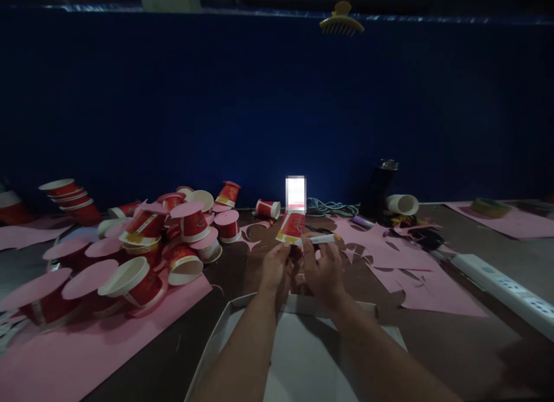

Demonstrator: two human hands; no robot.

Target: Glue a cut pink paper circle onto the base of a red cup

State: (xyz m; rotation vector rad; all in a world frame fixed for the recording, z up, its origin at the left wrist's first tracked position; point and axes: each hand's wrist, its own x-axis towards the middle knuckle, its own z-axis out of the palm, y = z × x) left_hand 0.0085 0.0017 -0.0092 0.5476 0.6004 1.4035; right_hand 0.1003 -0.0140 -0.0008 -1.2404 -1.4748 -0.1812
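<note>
Ahead of me, my left hand point(276, 269) is closed at the lower rim of a red paper cup point(291, 226), which is tilted, its yellow and white edge towards me. My right hand point(324, 266) is closed around a white marker point(324, 238) with an orange end, held sideways just right of the cup. The fingertips of both hands are close together, and some are hidden behind the hands. A bright blurred white patch point(296, 193) covers what is directly above the cup. Below my forearms lies an open white box lid point(303, 344).
Several red paper cups with pink paper discs point(90, 278) crowd the left, beside a cup stack point(71, 203). Cut pink paper point(441, 286) and a white power strip point(506, 292) lie right. Behind are a cable point(331, 207), a tape roll point(490, 208) and a blue wall point(216, 101).
</note>
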